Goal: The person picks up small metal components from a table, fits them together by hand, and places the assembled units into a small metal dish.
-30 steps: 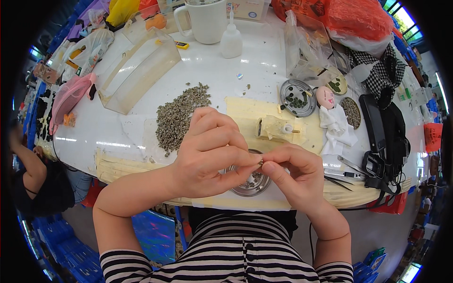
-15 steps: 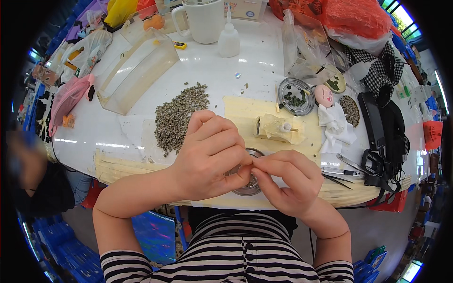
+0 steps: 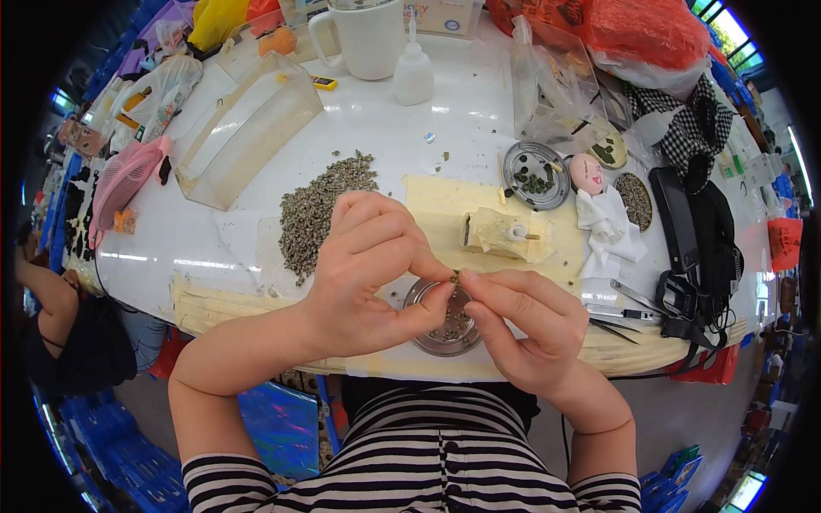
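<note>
My left hand [image 3: 363, 274] is closed in a pinch, thumb and forefinger meeting on a small grey-brown piece [image 3: 456, 276], too tiny to name. My right hand [image 3: 534, 329] meets it from the other side, forefinger tip at the piece and the other fingers curled. Whatever sits in its grip is hidden. Below the fingertips stands a round metal dish [image 3: 446, 349] with small grains in it, partly covered by my hands. Just beyond my left hand lies a heap of small grey-green pieces [image 3: 321, 209]. A tape-wrapped block with a peg [image 3: 505, 233] lies beyond my right hand.
A clear plastic tray [image 3: 256, 128], white mug [image 3: 369, 43] and squeeze bottle [image 3: 414, 75] stand at the back. To the right are a round dish of dark bits [image 3: 536, 175], white tissue [image 3: 607, 222], tweezers [image 3: 634, 295] and black straps [image 3: 697, 239]. A co-worker's arm [image 3: 53, 299] is far left.
Both hands have shifted slightly, my left fingertips rising and uncovering more of the metal dish. The small piece now shows between the fingertips. The co-worker's arm at left has moved.
</note>
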